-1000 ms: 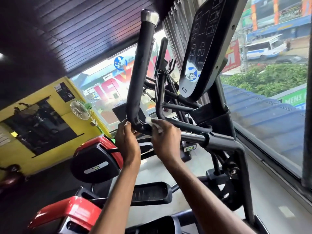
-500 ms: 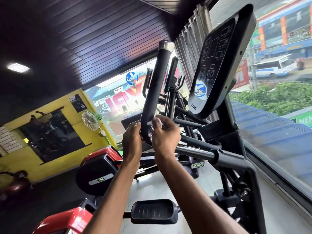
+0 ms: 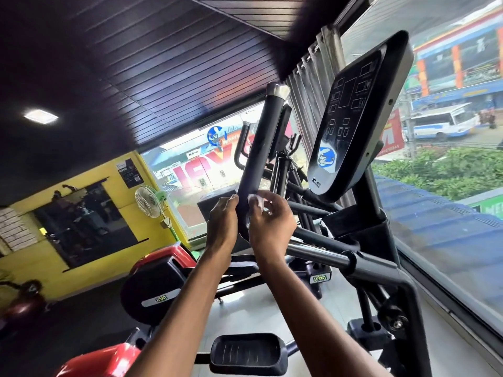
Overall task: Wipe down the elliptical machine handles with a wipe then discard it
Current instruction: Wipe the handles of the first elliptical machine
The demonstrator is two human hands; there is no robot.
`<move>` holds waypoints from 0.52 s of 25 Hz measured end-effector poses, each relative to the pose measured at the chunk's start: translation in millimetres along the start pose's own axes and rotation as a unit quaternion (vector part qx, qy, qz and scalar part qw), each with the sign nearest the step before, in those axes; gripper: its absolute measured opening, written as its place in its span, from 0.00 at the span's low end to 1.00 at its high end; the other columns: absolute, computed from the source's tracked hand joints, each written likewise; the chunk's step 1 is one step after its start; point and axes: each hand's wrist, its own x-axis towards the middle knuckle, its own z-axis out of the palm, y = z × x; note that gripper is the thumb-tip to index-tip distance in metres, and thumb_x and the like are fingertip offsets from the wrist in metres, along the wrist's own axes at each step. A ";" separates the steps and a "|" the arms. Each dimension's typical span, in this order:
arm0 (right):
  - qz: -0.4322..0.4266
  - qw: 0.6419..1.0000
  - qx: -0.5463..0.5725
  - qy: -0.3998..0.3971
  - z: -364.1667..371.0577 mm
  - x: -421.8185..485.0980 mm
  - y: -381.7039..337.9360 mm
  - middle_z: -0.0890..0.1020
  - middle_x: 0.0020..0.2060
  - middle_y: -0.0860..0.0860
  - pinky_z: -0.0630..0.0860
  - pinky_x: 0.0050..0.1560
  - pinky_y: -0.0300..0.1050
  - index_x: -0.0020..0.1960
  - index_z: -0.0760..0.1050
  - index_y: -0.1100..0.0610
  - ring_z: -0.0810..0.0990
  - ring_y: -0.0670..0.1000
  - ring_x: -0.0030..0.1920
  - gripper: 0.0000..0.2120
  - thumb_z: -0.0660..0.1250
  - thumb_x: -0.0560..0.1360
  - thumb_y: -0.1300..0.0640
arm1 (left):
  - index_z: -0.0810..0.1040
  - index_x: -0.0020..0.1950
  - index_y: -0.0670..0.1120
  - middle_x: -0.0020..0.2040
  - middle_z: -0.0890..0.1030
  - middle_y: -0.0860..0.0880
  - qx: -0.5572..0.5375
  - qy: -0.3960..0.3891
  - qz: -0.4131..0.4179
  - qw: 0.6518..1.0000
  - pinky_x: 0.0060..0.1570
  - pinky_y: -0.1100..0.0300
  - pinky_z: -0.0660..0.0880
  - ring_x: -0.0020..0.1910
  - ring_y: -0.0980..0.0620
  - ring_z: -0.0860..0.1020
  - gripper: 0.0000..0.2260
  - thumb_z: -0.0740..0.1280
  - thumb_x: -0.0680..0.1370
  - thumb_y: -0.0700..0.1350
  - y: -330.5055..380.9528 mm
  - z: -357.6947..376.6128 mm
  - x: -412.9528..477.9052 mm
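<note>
Compared with a second ago, both hands had slid up off the bottom bend and onto the straight lower stretch of the handle [image 3: 260,159]. The wipe [image 3: 254,198] was a small white wad pressed against the right side of the handle and pinched in the curled fingertips of the right hand [image 3: 269,227]. Most of it was hidden by the fingers, so only a bit peeked out at the top.

The left hand [image 3: 221,224] sat on the handle's other side with its fingertips touching the left edge. It showed only its back, so I couldn't tell if it was really gripping or just resting there.

The handle itself ran up and slightly right, black, with a chrome cap [image 3: 276,89] on top. Right of the handle was the dark console [image 3: 353,118], tilted, with a blue round sticker low on its face. Below the handle, under the forearms, was a black foot pedal [image 3: 247,352]. Off to the handle's left hung a small wall fan [image 3: 148,201] on a yellow wall, and further left and higher up, a ceiling light [image 3: 40,115] glowed.
</note>
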 end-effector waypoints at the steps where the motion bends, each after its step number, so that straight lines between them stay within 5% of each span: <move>1: 0.001 1.000 -0.020 -0.011 -2.3 -2.6 2.2 0.86 0.41 0.45 0.81 0.45 0.41 0.50 0.84 0.52 0.84 0.42 0.40 0.05 0.73 0.75 0.53 | 0.82 0.48 0.50 0.47 0.85 0.48 0.006 -0.002 0.004 1.000 0.58 0.43 0.78 0.50 0.47 0.83 0.13 0.61 0.82 0.53 1.8 0.4 -0.3; 3: 0.021 0.999 -0.033 -0.024 -6.9 2.8 -0.2 0.85 0.38 0.44 0.77 0.43 0.31 0.50 0.85 0.54 0.82 0.37 0.37 0.05 0.74 0.75 0.55 | 0.82 0.45 0.50 0.45 0.85 0.47 0.012 -0.005 0.009 1.000 0.57 0.41 0.77 0.50 0.43 0.83 0.15 0.61 0.76 0.59 6.6 2.9 -1.8; 8: 0.043 0.999 0.005 0.007 -2.5 34.5 -27.9 0.86 0.43 0.45 0.78 0.47 0.29 0.52 0.84 0.53 0.83 0.38 0.43 0.04 0.73 0.77 0.57 | 0.80 0.44 0.51 0.44 0.85 0.47 0.016 -0.016 0.028 0.999 0.57 0.39 0.78 0.49 0.42 0.83 0.15 0.61 0.73 0.60 29.7 12.0 6.6; 13: 0.015 1.000 0.023 0.007 -1.5 63.4 -50.7 0.87 0.44 0.46 0.83 0.53 0.45 0.50 0.85 0.53 0.85 0.43 0.45 0.04 0.73 0.76 0.58 | 0.79 0.42 0.50 0.39 0.83 0.44 0.016 -0.033 0.037 0.999 0.53 0.33 0.78 0.42 0.41 0.83 0.14 0.62 0.72 0.58 37.9 14.3 12.7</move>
